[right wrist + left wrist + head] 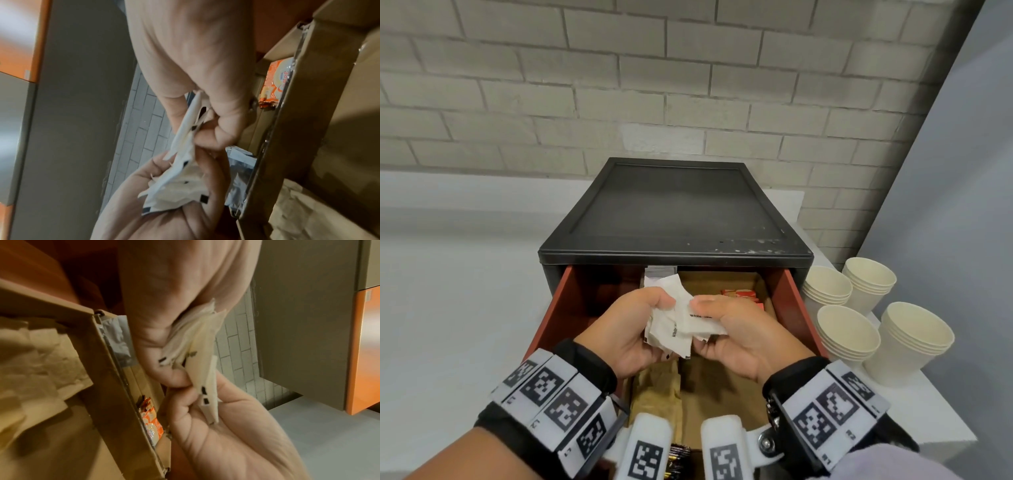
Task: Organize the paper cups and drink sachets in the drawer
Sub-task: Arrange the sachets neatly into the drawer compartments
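Note:
Both hands are over the open red drawer (554, 308) and hold one bunch of white drink sachets (681, 322) between them. My left hand (633, 318) grips the crumpled bunch (195, 340) from the left. From the right, my right hand (732, 325) pinches one flat sachet (185, 129) printed with black text, thumb on top. Orange sachets (739, 294) lie in a cardboard compartment at the back right of the drawer. Silver sachets (659, 272) stand at its back centre. Several stacks of cream paper cups (849, 332) stand on the white surface right of the drawer.
The drawer belongs to a black cabinet (674, 205) set against a grey brick wall (688, 85). Cardboard dividers (115, 402) split the drawer. Crumpled brown paper (657, 394) lies in its near compartment. A white counter (448, 308) extends to the left.

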A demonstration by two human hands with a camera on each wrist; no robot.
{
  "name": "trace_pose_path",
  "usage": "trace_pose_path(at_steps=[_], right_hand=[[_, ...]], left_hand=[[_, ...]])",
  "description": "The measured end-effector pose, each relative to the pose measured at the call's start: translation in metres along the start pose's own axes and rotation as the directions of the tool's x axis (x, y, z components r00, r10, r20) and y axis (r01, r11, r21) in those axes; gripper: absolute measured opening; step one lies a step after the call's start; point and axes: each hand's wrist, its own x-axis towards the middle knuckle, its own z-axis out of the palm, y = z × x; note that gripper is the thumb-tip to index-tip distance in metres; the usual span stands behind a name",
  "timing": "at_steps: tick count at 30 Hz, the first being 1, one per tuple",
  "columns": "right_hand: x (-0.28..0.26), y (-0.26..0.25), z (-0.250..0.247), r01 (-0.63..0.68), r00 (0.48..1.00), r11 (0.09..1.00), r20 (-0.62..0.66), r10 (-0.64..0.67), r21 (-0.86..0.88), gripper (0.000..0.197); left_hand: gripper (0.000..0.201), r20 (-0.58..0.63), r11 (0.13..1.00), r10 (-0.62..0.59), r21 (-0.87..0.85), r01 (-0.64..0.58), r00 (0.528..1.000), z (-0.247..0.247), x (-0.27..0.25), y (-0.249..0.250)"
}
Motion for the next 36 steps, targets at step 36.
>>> trace_pose_path(at_steps=[36], right_hand=[[-0.008, -0.026, -0.018, 0.331, 0.943, 0.942, -0.046, -0.328, 0.051, 0.025]], left_hand=[[0.019, 0.035, 0.985, 0.077, -0.157, -0.07, 0.996, -0.002, -0.007, 0.014]])
